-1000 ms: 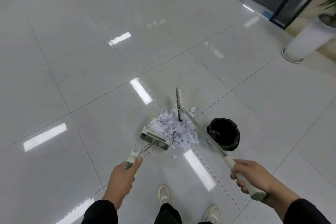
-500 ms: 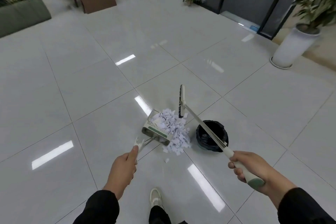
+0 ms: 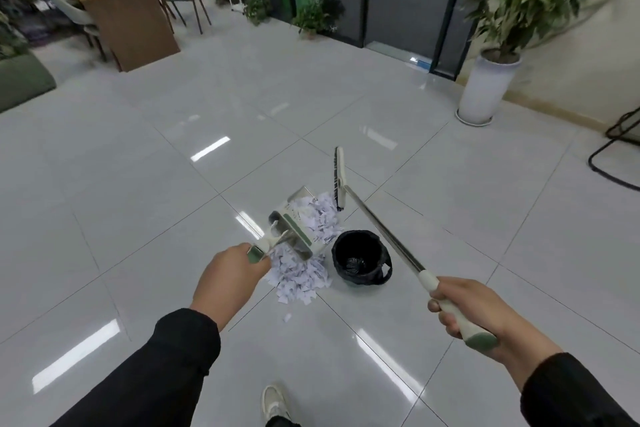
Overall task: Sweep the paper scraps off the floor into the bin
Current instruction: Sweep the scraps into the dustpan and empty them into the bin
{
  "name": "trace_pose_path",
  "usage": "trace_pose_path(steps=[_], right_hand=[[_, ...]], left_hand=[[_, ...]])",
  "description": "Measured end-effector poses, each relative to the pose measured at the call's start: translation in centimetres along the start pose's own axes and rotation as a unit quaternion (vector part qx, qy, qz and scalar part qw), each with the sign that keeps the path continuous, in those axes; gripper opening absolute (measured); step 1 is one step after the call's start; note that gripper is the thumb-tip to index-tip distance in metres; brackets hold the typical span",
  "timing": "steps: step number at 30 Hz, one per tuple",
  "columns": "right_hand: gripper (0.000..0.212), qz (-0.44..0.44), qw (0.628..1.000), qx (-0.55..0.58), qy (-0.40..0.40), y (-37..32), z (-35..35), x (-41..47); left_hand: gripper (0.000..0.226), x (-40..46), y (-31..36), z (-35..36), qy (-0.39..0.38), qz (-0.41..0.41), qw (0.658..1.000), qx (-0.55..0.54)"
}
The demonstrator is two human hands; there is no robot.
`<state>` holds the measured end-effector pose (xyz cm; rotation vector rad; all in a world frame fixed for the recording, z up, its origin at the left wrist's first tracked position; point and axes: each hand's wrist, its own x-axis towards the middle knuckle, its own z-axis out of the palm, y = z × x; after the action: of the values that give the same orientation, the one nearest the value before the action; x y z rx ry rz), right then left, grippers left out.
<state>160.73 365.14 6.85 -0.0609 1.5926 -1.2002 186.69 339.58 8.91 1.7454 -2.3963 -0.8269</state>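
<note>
The steel-and-white dustpan (image 3: 294, 229) is covering part of the pile of white paper scraps (image 3: 304, 274). The curled left hand (image 3: 230, 276) is hiding the dustpan's green handle end. The white shoe (image 3: 275, 404) is being cut by the near edge, and the far wooden desk's (image 3: 128, 21) clutter is blurring.

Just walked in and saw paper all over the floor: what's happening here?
A person is cleaning up. The left hand holds a dustpan by its handle, heaped with paper scraps, while the right hand grips a broom. More scraps lie on the floor beside the black bin, which looks empty of them.
</note>
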Motion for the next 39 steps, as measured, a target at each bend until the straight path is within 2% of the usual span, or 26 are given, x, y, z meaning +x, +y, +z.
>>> trace_pose_path(steps=[7, 13, 17, 22, 28, 30, 32, 34, 39], right_hand=[[0.007, -0.002, 1.000, -0.003, 0.023, 1.9, -3.9, -1.1], [0.007, 0.014, 0.999, 0.000, 0.037, 4.9, -5.6, -1.9], [0.005, 0.021, 0.999, -0.015, 0.039, 6.7, -6.2, -2.5], [0.005, 0.023, 0.999, -0.018, 0.046, 8.4, -6.6, -3.0], [0.005, 0.013, 0.998, -0.012, 0.053, 8.9, -7.6, -3.6], [0.005, 0.011, 0.998, -0.004, 0.057, 9.0, -8.1, -4.1], [0.005, 0.007, 0.998, 0.001, 0.058, 9.1, -8.3, -4.4], [0.005, 0.006, 0.998, 0.005, 0.057, 9.2, -8.3, -4.5], [0.005, 0.017, 0.998, 0.030, 0.059, 10.6, -8.6, -4.8]], left_hand=[[0.031, -1.1, 1.9, 2.1, 0.000, 0.074, 0.988, 0.134], [0.027, -1.9, 2.6, 4.4, -0.006, 0.146, 0.964, 0.221], [0.022, -1.9, 3.0, 6.0, -0.014, 0.207, 0.938, 0.278], [0.017, -2.3, 4.6, 7.2, -0.028, 0.290, 0.886, 0.360], [0.011, -2.8, 5.5, 9.3, -0.022, 0.396, 0.838, 0.375], [0.019, -3.0, 5.9, 10.3, -0.037, 0.435, 0.804, 0.404], [0.037, -2.9, 5.8, 11.1, -0.053, 0.444, 0.789, 0.422], [0.042, -2.4, 5.2, 12.2, -0.058, 0.440, 0.797, 0.409], [0.043, -3.1, 5.3, 13.8, -0.077, 0.440, 0.791, 0.417]])
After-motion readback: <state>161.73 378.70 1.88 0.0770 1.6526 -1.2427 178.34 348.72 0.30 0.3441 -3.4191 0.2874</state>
